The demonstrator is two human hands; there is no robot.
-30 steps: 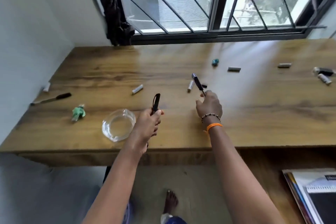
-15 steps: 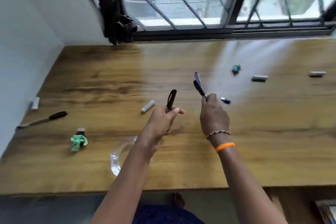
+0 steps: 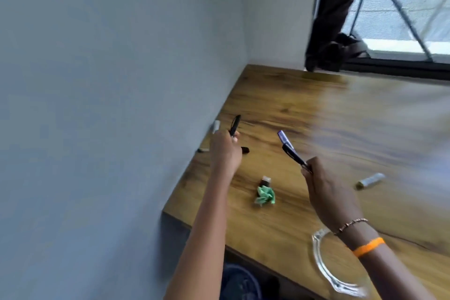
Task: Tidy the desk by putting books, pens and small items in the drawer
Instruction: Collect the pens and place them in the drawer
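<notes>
My left hand is closed around a black pen held upright near the desk's left edge, close to the wall. My right hand grips two pens together, a black one and a purple-capped one, raised over the wooden desk. On the desk by the wall lie another black pen, partly hidden behind my left hand, and a small white cap-like piece. A green crumpled item with a dark end lies between my arms. The drawer is not in view.
A glass bowl sits near the desk's front edge under my right wrist. A small grey cylinder lies to the right. The grey wall bounds the desk on the left; a dark curtain hangs at the window corner.
The view has swung left toward the wall. My left hand, still holding its black pen, has moved toward the pen by the wall. My right hand still holds its two pens.
</notes>
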